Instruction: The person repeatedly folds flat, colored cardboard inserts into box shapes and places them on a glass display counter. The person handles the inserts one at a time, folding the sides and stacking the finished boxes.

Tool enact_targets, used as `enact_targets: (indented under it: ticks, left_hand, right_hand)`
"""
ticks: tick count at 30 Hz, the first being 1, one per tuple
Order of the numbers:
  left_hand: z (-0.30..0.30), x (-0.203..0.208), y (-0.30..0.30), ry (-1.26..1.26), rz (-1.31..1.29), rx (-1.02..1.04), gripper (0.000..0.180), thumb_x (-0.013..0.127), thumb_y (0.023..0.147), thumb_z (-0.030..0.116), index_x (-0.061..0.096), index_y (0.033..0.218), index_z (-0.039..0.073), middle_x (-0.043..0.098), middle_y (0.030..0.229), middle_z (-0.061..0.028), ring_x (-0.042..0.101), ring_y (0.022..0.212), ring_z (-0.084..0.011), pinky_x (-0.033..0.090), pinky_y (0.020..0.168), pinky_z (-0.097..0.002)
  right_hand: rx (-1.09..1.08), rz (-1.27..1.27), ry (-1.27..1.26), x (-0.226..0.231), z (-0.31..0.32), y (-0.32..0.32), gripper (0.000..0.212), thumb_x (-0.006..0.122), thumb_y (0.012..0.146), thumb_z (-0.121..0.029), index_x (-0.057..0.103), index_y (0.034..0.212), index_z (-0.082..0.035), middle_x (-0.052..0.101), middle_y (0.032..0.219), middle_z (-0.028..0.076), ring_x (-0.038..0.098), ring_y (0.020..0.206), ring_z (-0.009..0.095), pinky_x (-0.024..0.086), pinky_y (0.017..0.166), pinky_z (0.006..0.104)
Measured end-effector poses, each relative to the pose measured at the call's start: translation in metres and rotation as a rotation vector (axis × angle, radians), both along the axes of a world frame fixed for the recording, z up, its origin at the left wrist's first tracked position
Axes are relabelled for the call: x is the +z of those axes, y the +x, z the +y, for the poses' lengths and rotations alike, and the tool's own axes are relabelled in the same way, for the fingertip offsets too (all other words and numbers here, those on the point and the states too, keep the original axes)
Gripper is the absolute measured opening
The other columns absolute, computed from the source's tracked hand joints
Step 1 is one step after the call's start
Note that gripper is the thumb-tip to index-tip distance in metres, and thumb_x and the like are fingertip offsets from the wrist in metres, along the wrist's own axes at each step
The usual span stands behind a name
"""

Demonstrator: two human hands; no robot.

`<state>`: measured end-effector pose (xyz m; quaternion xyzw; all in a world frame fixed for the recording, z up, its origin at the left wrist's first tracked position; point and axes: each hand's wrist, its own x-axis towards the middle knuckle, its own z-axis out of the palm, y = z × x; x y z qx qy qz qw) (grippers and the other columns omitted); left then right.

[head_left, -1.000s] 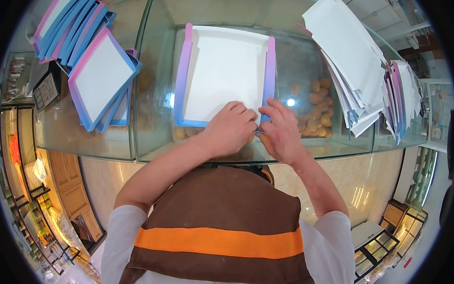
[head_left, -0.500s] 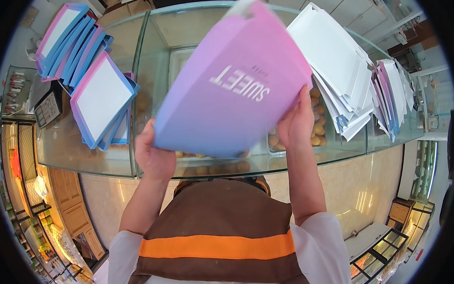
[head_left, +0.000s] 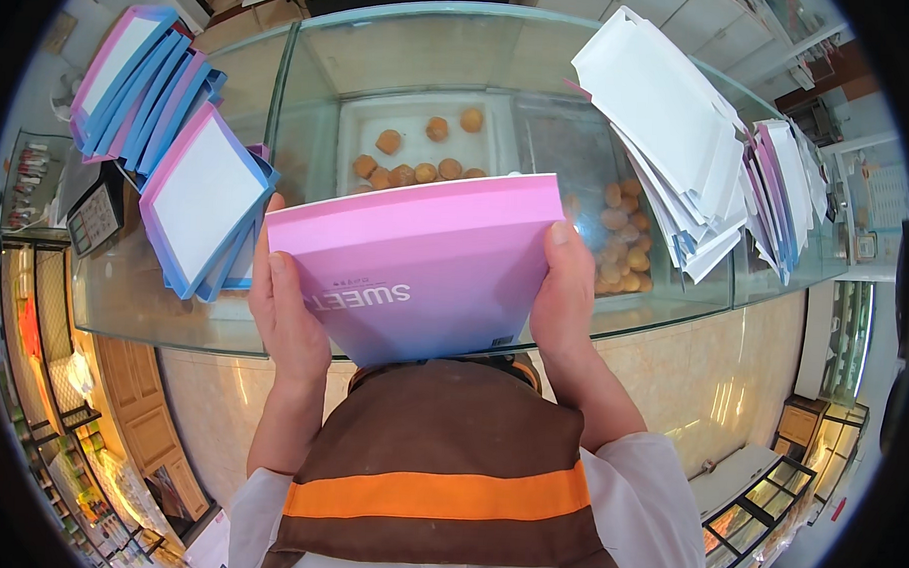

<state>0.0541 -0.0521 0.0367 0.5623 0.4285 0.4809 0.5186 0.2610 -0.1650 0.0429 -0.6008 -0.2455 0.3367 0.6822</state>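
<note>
I hold a pink-to-blue cardboard box piece with white lettering above the front edge of the glass counter. Its printed face is toward me, tilted, and a pink side wall runs along its upper edge. My left hand grips its left edge, thumb on the printed face. On the right edge, my right hand closes around the cardboard in the same way. Most fingers of both hands are hidden behind the piece.
Folded box trays with white insides are stacked at the left, beside a calculator. Flat white cardboard sheets lie in a pile at the right. Under the counter glass sit round brown pastries in trays.
The box piece has come down and closer to my body, turning so that its upper edge lies nearly level. Both hands still grip it, and the pastries behind it now show.
</note>
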Motion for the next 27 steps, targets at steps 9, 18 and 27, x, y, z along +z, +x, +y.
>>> enact_targets:
  ticks: [9,18,27]
  left_hand:
    - [-0.01,-0.018,-0.003,0.063,-0.073,0.087,0.019,0.046,0.111,0.024,0.053,0.111,0.006,0.059,0.105,-0.0023,0.055,0.099,-0.0083,0.043,0.091,-0.0266]
    - [-0.01,0.001,-0.006,-0.201,-0.188,-0.039,0.019,0.053,0.108,0.022,0.057,0.108,0.004,0.064,0.105,-0.0031,0.055,0.098,-0.007,0.044,0.087,-0.0252]
    - [-0.006,0.002,-0.008,-0.251,-0.304,-0.067,0.027,0.057,0.108,0.025,0.06,0.121,0.002,0.065,0.109,-0.0028,0.058,0.102,-0.0118,0.045,0.095,-0.0299]
  right_hand:
    - [-0.081,-0.126,0.123,-0.004,-0.009,0.003,0.016,0.054,0.108,-0.022,0.047,0.1,-0.009,0.054,0.101,0.001,0.044,0.089,0.006,0.041,0.083,0.0244]
    - [-0.147,0.237,0.08,0.009,-0.015,0.0,0.013,0.057,0.105,-0.02,0.057,0.103,-0.007,0.064,0.096,-0.001,0.054,0.088,0.005,0.044,0.08,0.0233]
    - [-0.048,0.174,0.106,0.008,-0.025,0.005,0.023,0.054,0.108,-0.023,0.065,0.105,-0.002,0.067,0.096,0.002,0.058,0.091,0.009,0.044,0.086,0.0265]
